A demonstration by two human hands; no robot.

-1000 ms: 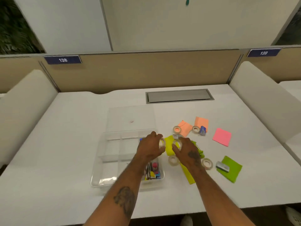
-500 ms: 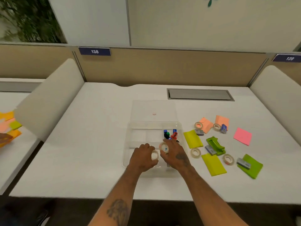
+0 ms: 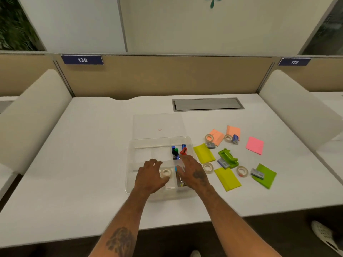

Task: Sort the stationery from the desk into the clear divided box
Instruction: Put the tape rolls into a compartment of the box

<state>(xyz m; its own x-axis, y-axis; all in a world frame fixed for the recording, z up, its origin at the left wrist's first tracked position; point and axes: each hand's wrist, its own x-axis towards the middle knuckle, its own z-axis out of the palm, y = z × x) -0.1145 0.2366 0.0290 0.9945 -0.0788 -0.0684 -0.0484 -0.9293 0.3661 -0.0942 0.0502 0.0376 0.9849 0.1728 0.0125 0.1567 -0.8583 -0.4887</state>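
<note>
Two hands are over the clear box (image 3: 189, 143), which sits near the front edge of the desk (image 3: 92, 164). The left hand (image 3: 149, 176) is loosely curled, and a tape roll (image 3: 165, 172) lies flat between its thumb and forefinger, in a front compartment just left of a divider. Honestly can't tell if it's pinching the roll or only touching it. The right hand (image 3: 194, 172) is flat over the front right compartment, fingers stretched out and close together, holding nothing I can see. The back right compartment has small coloured bits (image 3: 175, 151). On the desk to the right are four more tape rolls (image 3: 207, 167), a green stapler (image 3: 228, 157) and sticky notes (image 3: 255, 145) in yellow, orange, pink and green.
</note>
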